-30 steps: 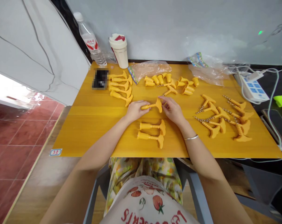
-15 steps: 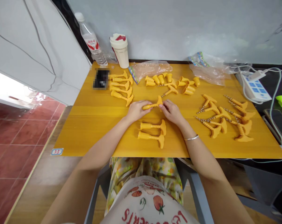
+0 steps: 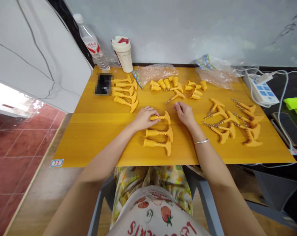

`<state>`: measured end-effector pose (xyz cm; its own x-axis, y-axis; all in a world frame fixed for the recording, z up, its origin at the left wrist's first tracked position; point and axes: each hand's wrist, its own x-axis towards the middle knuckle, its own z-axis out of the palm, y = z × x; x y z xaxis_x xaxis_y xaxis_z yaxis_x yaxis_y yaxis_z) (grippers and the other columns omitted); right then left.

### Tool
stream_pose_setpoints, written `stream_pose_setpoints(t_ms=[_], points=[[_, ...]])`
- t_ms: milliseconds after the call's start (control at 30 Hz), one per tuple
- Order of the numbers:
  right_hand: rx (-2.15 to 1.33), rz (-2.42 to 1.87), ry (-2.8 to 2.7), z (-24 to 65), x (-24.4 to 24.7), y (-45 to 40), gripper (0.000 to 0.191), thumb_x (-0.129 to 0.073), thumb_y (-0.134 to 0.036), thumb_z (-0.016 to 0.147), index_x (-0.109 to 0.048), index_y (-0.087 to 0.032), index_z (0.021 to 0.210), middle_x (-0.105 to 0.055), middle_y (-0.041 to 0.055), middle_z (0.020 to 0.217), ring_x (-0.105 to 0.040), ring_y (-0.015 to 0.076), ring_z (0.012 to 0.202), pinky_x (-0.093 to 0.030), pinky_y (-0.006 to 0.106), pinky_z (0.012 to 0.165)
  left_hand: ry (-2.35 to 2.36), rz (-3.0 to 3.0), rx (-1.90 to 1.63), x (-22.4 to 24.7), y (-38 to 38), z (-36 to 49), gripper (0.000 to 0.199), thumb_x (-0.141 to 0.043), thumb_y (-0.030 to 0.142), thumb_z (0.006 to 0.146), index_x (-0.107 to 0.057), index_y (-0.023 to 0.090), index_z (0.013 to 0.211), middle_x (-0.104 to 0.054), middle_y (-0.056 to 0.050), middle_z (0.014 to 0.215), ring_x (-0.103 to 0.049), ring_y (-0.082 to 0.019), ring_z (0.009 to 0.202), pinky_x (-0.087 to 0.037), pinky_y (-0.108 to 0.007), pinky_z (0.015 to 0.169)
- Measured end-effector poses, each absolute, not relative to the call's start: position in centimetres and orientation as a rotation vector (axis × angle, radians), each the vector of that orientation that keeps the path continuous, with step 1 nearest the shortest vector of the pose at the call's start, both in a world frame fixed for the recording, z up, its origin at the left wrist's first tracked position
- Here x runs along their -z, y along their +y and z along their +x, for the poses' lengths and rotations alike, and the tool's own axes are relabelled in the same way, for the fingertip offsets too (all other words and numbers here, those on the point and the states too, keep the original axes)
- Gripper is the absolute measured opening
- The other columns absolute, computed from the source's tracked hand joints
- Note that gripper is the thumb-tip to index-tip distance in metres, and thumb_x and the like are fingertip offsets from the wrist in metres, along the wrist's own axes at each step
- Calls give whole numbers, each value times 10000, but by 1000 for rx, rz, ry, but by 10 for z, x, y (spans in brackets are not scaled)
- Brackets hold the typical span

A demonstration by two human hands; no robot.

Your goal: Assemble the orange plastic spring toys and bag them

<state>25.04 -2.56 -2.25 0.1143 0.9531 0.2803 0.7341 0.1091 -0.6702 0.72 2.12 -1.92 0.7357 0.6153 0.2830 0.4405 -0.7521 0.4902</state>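
Note:
My left hand (image 3: pixel 144 118) is closed on the sleeve end of a yellow corkscrew (image 3: pixel 165 117), laid near the tabletop with its T-shaped handle pointing right. Just below it lie two more yellow corkscrews (image 3: pixel 158 132) with ribbed sleeves over their screws. My right hand (image 3: pixel 184 113) is apart from them, fingers curled, with nothing visible in it. Beyond its fingertips lies a corkscrew with a bare metal screw (image 3: pixel 177 95). Several loose yellow sleeves (image 3: pixel 195 94) sit behind that. To the right, several bare corkscrews (image 3: pixel 228 118) lie in a loose group.
Several sleeved corkscrews (image 3: pixel 125 98) lie in a row at the left, beside a pixelated dark patch (image 3: pixel 104 84). A water bottle (image 3: pixel 93 44), a white cup (image 3: pixel 123 54) and plastic bags (image 3: pixel 158 72) stand or lie along the back. A power strip (image 3: pixel 263 90) is at the right.
The held corkscrew has come nearer to me, into line above the two sleeved ones. My right hand has let go of its handle and moved slightly right and away from me.

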Motion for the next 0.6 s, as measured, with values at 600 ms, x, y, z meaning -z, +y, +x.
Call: stream_pose_setpoints(t_ms=[600], points=[[-307, -1726, -1737, 252, 28, -23, 398, -388, -464, 990, -666, -193, 900, -688, 75, 814, -609, 202, 746, -438, 311, 722, 835, 2351, -518, 2, 8, 6, 348, -555, 492, 936, -731, 194, 898, -685, -22, 807, -606, -139, 706, -421, -254, 656]])
